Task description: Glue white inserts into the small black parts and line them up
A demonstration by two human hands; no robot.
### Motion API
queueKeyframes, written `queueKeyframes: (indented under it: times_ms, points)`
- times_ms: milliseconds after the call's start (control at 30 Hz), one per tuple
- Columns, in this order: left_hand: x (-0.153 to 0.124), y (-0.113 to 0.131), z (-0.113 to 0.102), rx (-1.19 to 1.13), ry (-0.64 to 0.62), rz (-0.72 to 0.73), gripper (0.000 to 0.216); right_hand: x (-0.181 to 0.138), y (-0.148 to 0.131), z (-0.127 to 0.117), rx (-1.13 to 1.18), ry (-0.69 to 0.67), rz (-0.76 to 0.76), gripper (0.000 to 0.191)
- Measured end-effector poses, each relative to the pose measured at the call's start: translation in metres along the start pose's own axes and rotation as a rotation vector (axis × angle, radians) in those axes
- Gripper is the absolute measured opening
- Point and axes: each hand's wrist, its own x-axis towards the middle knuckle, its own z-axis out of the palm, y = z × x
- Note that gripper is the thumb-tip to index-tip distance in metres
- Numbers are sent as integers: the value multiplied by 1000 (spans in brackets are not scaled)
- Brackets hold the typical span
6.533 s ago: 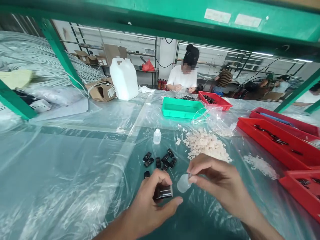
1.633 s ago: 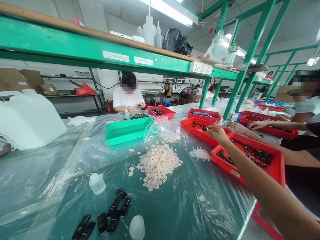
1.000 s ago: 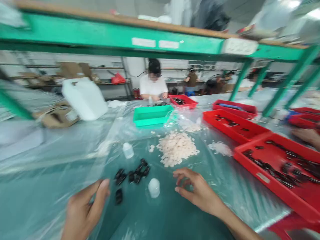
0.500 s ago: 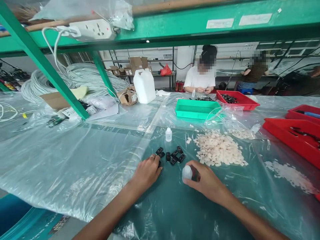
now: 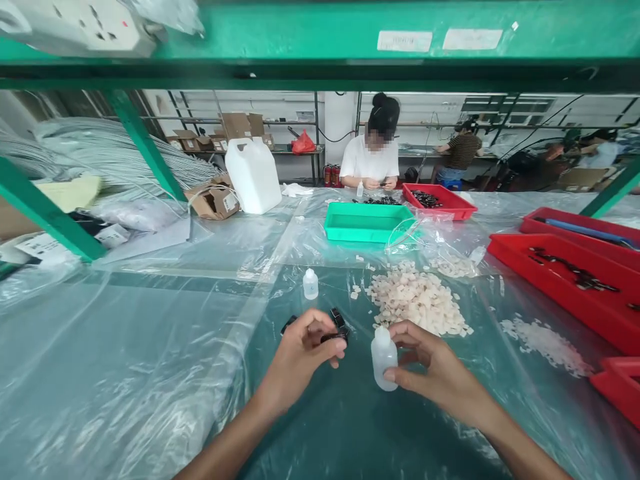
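Note:
My left hand (image 5: 309, 347) is closed, its thumb and fingers pinching a small black plastic part (image 5: 329, 338) that the fingers partly cover. Behind those fingers lie more black parts (image 5: 338, 319) on the table, some of them hidden by the hand. A translucent white squeeze bottle (image 5: 383, 363) is held almost upright in my right hand (image 5: 433, 367), thumb at its near side. A smaller white dropper bottle (image 5: 311, 285) stands on the table beyond my left hand.
Right of centre, a heap of pale flat pieces (image 5: 417, 300) covers the plastic-sheeted table (image 5: 165, 373); whiter bits (image 5: 545, 343) lie further right. Beyond are a green tray (image 5: 367, 230), red trays (image 5: 555, 293), a white jug (image 5: 254, 177) and a seated person (image 5: 373, 160). A green beam (image 5: 320, 40) crosses overhead.
My left hand has lifted a black part off the table. The bottle in my right hand has turned from pointing toward me to nearly upright. The view has swung to the right.

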Motion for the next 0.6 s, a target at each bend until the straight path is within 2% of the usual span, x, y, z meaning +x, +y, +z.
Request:
queueKeyframes:
  times_ms: [67, 133, 300, 433, 600]
  points:
    - [-7, -6, 0, -83, -3, -34, 17, -5, -3, 2, -43, 19, -1, 22]
    - [-13, -9, 0, -139, -19, -62, 17, -10, -3, 6, -102, 55, -21, 26]
    - [-16, -11, 2, -225, -32, -114, 18, -13, 2, 15, -285, 169, -215, 39]
    - [-14, -10, 5, -226, -19, -103, 20, -12, 7, 14, -438, 185, -293, 40]
    - [-18, -11, 6, -122, 28, -31, 22, -16, 12, 13, -509, 165, -337, 44]
